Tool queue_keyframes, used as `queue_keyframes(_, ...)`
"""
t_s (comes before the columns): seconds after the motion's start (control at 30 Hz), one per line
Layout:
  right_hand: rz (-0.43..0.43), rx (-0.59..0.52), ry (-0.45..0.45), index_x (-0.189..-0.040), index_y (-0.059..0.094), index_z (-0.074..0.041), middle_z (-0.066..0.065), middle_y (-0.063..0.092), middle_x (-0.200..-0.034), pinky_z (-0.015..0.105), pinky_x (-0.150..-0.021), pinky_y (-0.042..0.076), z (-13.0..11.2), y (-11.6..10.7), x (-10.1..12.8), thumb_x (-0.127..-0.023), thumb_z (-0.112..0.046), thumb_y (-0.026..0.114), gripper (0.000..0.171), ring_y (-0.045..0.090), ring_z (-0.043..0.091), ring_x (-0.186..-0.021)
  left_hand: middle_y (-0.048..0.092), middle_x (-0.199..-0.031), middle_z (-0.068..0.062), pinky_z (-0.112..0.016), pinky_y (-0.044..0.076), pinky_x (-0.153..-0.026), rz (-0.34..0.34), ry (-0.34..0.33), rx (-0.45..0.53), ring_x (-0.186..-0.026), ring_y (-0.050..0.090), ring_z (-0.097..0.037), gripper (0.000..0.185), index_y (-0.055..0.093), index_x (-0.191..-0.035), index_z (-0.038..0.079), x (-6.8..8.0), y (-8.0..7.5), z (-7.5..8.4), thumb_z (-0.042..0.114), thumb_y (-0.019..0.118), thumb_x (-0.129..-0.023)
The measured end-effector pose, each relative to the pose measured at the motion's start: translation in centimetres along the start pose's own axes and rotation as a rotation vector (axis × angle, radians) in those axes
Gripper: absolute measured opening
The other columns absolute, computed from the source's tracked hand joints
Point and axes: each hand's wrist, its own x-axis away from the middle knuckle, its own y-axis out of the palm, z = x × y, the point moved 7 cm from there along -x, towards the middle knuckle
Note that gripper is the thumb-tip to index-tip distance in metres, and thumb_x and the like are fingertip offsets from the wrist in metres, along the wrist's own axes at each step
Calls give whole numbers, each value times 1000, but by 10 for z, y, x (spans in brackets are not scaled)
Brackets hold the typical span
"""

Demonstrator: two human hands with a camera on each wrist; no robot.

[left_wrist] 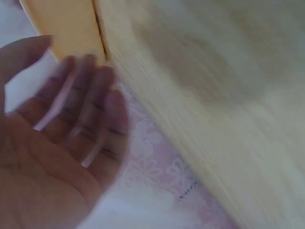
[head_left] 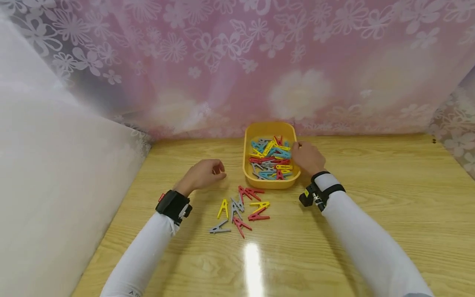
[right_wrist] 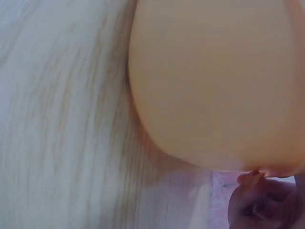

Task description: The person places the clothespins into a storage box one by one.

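A yellow plastic basket (head_left: pixel 272 184) stands toward the back of the table, holding many clothespins (head_left: pixel 268 163) in red, yellow, blue and grey. At its right rim my right hand (head_left: pixel 309 158) grips the edge with curled fingers; in the right wrist view the basket's wall (right_wrist: pixel 214 86) fills much of the picture, and the fingertips meet its rim. My left hand (head_left: pixel 204 173) hovers left of the basket with nothing in it, fingers loosely bent and apart in the left wrist view. Several loose clothespins lie in front of the basket, among them a yellow one (head_left: pixel 223 208) and a grey one (head_left: pixel 219 227).
The wooden table (head_left: pixel 389 206) reaches back to a pink flowered curtain (head_left: pixel 222 74). A white wall (head_left: pixel 55 165) borders it on the left. Light glares off the tabletop near the front.
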Motion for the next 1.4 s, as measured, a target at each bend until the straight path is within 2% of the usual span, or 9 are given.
queue_keyframes(0.1, 22, -94, -46, -126, 55, -2, 18, 60, -109, 43, -73, 44, -1, -3, -2, -101, -40, 27, 53, 56, 30, -91, 60, -80, 0, -32, 44, -62, -75, -70, -21, -68, 54, -15, 18, 62, -92, 12, 20, 7, -6, 30, 64, -91)
queue_keyframes(0.13, 32, -124, -60, -124, 55, 0, 18, 59, -110, 43, -74, 44, -1, -4, -2, -101, -39, 29, 51, 55, 31, -91, 59, -78, 0, -32, 42, -60, -97, -82, -17, -65, 53, -15, 19, 62, -91, 12, 26, 10, -7, 31, 64, -91)
queue_keyframes(0.27, 36, -223, -82, -115, 48, 3, 18, 52, -99, 38, -71, 41, -1, -1, -2, -101, -33, 33, 41, 51, 30, -85, 53, -67, 0, -29, 36, -55, -206, -141, 47, -57, 46, -14, 25, 61, -89, 12, 49, 24, -10, 37, 63, -92)
queue_keyframes(0.37, 31, -258, -86, -109, 43, 2, 15, 45, -91, 34, -65, 37, 1, 3, -2, -102, -29, 33, 34, 47, 29, -79, 52, -64, 0, -28, 34, -54, -236, -170, 39, -55, 44, -14, 27, 61, -86, 13, 62, 33, -6, 39, 64, -91)
queue_keyframes(0.47, 28, -268, -90, -107, 42, 2, 14, 42, -87, 32, -62, 36, 3, 4, -2, -103, -28, 32, 31, 45, 27, -76, 52, -65, 1, -28, 33, -53, -222, -202, -22, -56, 44, -13, 30, 61, -82, 15, 70, 38, 1, 43, 66, -88)
queue_keyframes(0.7, 21, -234, -74, -106, 42, 1, 14, 42, -86, 32, -60, 36, 2, 5, -2, -103, -30, 30, 33, 46, 27, -75, 52, -64, 2, -29, 32, -50, -192, -312, -106, -55, 46, -15, 37, 58, -73, 15, 78, 47, 13, 50, 67, -84)
queue_keyframes(0.93, 5, -174, -27, -108, 41, -1, 14, 43, -87, 33, -60, 36, 3, 7, -3, -103, -33, 29, 35, 47, 28, -77, 41, -58, 3, -29, 24, -49, -158, -298, -142, -51, 39, -14, 39, 54, -66, 14, 78, 56, 14, 48, 68, -82)
queue_keyframes(1.23, 17, -147, -23, -105, 40, -4, 13, 44, -84, 33, -58, 34, 2, 6, -1, -103, -33, 31, 31, 48, 28, -73, 41, -55, 0, -29, 27, -46, -138, -338, -255, -47, 42, -17, 40, 50, -64, 14, 73, 61, 16, 46, 67, -81)
queue_keyframes(1.4, 21, -149, -29, -104, 40, -4, 13, 44, -83, 33, -58, 34, 1, 5, 1, -103, -32, 31, 30, 48, 27, -73, 38, -55, 0, -30, 25, -47, -118, -350, -208, -48, 40, -17, 39, 48, -63, 13, 74, 59, 12, 42, 67, -81)
